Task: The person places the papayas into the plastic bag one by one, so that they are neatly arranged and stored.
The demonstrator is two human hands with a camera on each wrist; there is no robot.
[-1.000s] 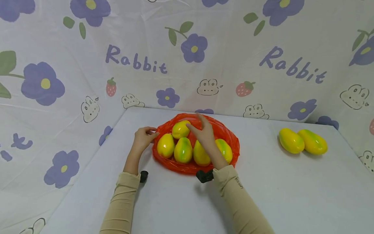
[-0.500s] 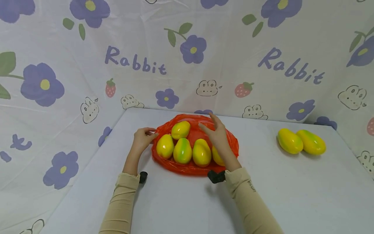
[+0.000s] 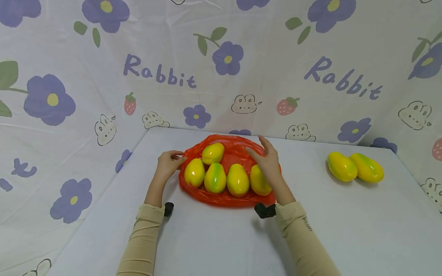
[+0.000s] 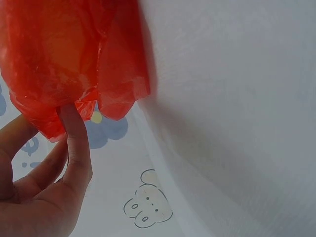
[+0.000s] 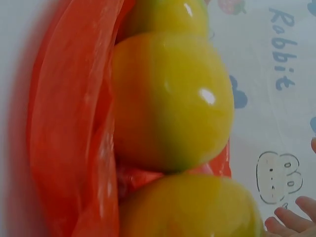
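Steadying the red bag [image 3: 237, 156] on the desk [image 3: 214, 239] seems your step: your left hand [image 3: 168, 163] pinches its left edge; your right hand [image 3: 270, 161], fingers [image 3: 266, 143] wide, hangs over its right side (five fruits [image 3: 238, 180] inside). Next, perhaps reach for the two loose fruits [image 3: 342, 166].

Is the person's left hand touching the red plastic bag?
Touching: the left wrist view shows the left hand holding the edge of the red plastic bag between its fingers.
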